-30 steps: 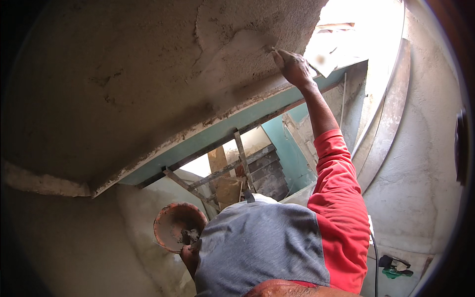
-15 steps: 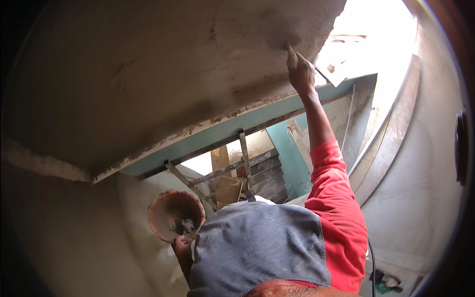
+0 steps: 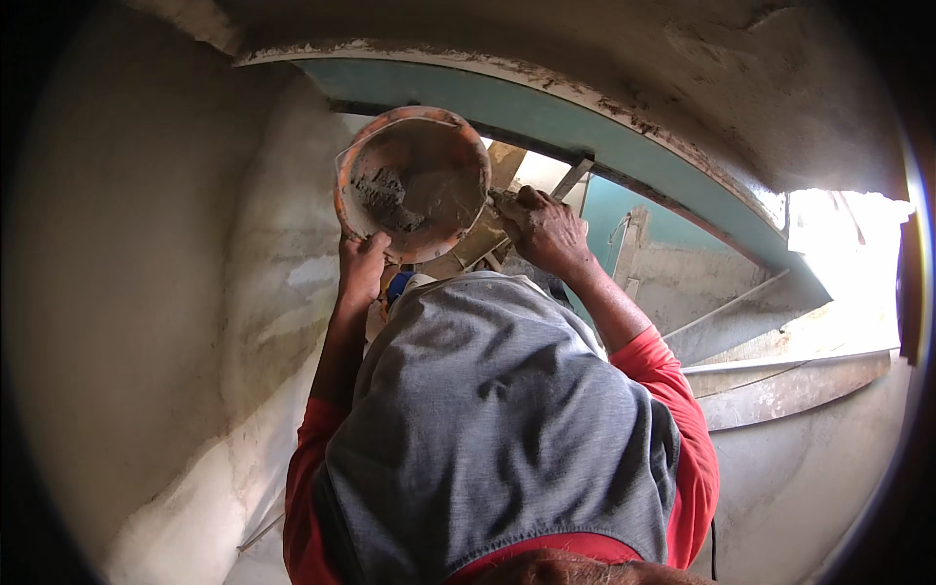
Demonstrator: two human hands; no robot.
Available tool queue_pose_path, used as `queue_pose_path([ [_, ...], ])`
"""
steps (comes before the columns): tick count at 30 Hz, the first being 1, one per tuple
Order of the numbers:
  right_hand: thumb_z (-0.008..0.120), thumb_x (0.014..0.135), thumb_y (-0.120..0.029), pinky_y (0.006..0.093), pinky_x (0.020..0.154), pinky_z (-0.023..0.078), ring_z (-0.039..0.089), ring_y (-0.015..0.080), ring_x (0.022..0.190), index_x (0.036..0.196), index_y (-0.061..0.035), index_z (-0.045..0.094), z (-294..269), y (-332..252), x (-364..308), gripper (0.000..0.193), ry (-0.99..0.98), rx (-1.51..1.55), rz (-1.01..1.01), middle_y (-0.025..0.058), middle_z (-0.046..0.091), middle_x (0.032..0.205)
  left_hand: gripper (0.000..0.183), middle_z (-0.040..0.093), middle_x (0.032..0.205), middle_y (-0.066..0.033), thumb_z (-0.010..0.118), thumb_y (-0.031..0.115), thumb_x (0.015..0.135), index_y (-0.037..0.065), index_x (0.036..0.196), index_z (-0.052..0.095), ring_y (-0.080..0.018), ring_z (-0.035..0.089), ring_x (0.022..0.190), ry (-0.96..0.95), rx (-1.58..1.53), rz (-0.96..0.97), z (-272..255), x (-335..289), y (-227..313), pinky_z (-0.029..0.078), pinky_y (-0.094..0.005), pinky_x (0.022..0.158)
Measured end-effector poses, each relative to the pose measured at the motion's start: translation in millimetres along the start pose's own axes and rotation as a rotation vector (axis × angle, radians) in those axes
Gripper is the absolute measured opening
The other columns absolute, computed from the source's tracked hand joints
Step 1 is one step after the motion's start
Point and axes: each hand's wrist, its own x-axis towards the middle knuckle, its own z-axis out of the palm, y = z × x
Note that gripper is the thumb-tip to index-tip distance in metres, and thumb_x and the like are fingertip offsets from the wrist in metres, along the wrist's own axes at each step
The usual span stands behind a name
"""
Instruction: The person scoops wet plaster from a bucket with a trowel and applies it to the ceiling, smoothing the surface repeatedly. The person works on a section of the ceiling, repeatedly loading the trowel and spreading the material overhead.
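Observation:
My left hand [image 3: 365, 263] grips the near rim of a round orange bucket [image 3: 456, 234], thumb over the edge. The bucket is tilted so that its inside faces me. Wet grey mortar [image 3: 386, 200] clings inside it, mostly at the left, and the walls are smeared with it. At the bucket's right rim my right hand [image 3: 548, 232] is closed around a small mortar-smeared tool [image 3: 504, 205]. Its exact shape is largely hidden by the fingers and the rim.
A rough plastered slab [image 3: 682, 88] hangs overhead, edged by a long teal beam [image 3: 624, 190]. Wooden bars [image 3: 573, 178] and boards lie below and beyond the bucket. A plastered wall [image 3: 156, 273] rises at the left. Curved boards [image 3: 799, 390] run along the right, near a bright opening.
My right hand has come down from the overhead plaster to the bucket's right rim. The bucket, in my left hand, is now higher and more central in view. The view has turned.

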Motion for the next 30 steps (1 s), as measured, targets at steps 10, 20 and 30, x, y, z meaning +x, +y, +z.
queue_pose_path([
  [10, 0.056, 0.101, -0.029, 0.0453, 0.083, 0.058, 0.068, 0.0321, 0.107, 0.135, -0.0257, 0.064, 3, -23, 6, 0.036, -0.015, -0.030, -0.030, 0.0120, 0.065, 0.119, 0.006, 0.063, 0.083, 0.0021, 0.063, 0.004, 0.089, 0.000, 0.085, 0.065, -0.0084, 0.057, 0.075, -0.075, -0.013, 0.055, 8, -10, 12, 0.048, -0.0283, 0.070],
  [20, 0.056, 0.099, -0.033, 0.0448, 0.091, 0.057, 0.063, 0.0341, 0.121, 0.140, -0.0237, 0.060, 56, -51, 20, 0.043, 0.058, 0.043, -0.011, 0.0129, 0.060, 0.136, 0.012, 0.065, 0.085, -0.0018, 0.065, 0.007, 0.086, 0.000, 0.095, 0.066, -0.0114, 0.059, 0.080, -0.137, 0.186, -0.009, -2, -29, 13, 0.050, -0.0319, 0.071],
  [30, 0.069, 0.095, -0.039, 0.0512, 0.076, 0.057, 0.069, 0.0408, 0.095, 0.122, -0.0149, 0.061, 31, -17, -18, 0.037, 0.332, 0.260, -0.060, 0.0174, 0.065, 0.114, 0.008, 0.066, 0.078, -0.0057, 0.066, 0.009, 0.086, 0.003, 0.081, 0.064, -0.0172, 0.063, 0.064, -0.139, -0.147, -0.146, 3, -19, -12, 0.054, -0.0346, 0.061],
])
